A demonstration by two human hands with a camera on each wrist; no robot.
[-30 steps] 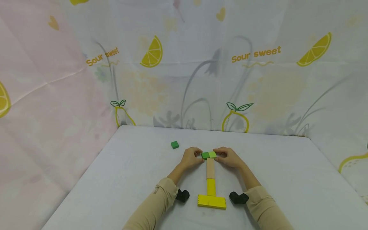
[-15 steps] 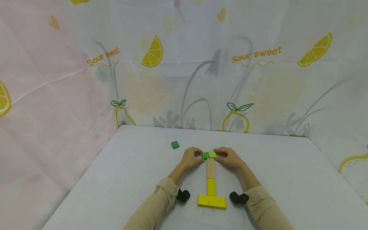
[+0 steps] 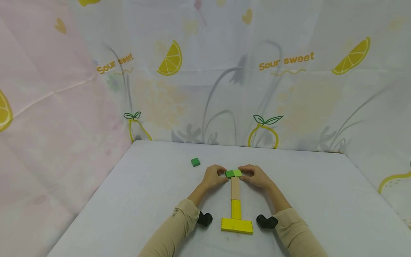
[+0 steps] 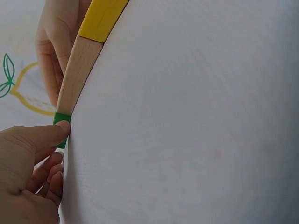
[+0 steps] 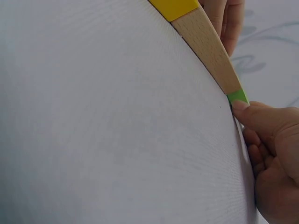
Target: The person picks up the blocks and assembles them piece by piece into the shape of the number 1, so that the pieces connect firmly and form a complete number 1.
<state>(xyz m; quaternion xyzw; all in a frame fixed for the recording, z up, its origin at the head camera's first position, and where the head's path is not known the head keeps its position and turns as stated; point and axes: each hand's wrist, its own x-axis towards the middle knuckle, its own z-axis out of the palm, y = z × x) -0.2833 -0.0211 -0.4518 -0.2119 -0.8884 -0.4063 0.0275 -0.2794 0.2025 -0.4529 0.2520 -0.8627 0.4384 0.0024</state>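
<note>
My left hand point(image 3: 213, 177) pinches a dark green square block point(image 3: 229, 174) between thumb and fingers. From the other side, my right hand point(image 3: 257, 176) pinches a light green square block point(image 3: 237, 173). The two green blocks lie side by side on the table, edges meeting. At their near side a plain wooden block point(image 3: 235, 188) runs toward me, followed by a yellow block point(image 3: 236, 209) and a wide yellow block point(image 3: 237, 225) set crosswise. In the left wrist view, the left thumb lies over part of the dark green block point(image 4: 60, 117); the right thumb presses the light green block point(image 5: 238, 96) likewise.
One more dark green block point(image 3: 195, 162) lies alone, farther back and left of the hands. Black wrist devices sit inside each sleeve cuff, the left one point(image 3: 204, 218) and the right one point(image 3: 267, 221). A printed cloth point(image 3: 212, 89) hangs behind the white table point(image 3: 144, 185).
</note>
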